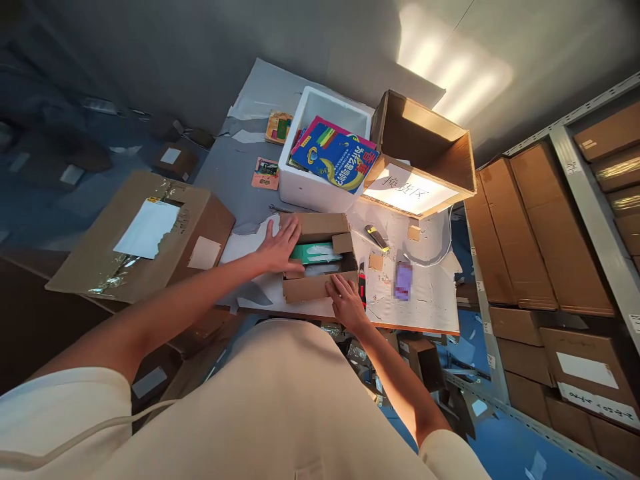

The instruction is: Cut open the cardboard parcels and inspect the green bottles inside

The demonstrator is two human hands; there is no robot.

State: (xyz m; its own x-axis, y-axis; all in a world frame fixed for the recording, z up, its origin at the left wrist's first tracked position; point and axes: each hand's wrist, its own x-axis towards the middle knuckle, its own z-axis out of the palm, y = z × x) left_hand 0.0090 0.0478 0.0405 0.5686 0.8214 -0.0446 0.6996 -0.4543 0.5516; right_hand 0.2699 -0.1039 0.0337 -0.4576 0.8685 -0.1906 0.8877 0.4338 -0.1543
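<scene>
A small cardboard box (320, 288) with its flaps folded out lies on the table in front of me. Inside it shows a green item (313, 253), partly under whitish wrapping; its kind I cannot make out. My left hand (280, 247) rests with spread fingers on the box's left side and far flap. On the near flap, toward its right end, lies my right hand (346, 301), fingers stretched out. A red and black box cutter (362, 283) is just right of the box. Farther right is a yellow and black box cutter (377, 237).
Behind the box stands a white foam box (313, 193) holding books (335, 157). Beside it is an open carton (425, 133) with a handwritten sign. A large taped carton (195, 220) is at the left. Shelves of cartons (530, 233) line the right. A purple item (403, 280) lies near the table's edge.
</scene>
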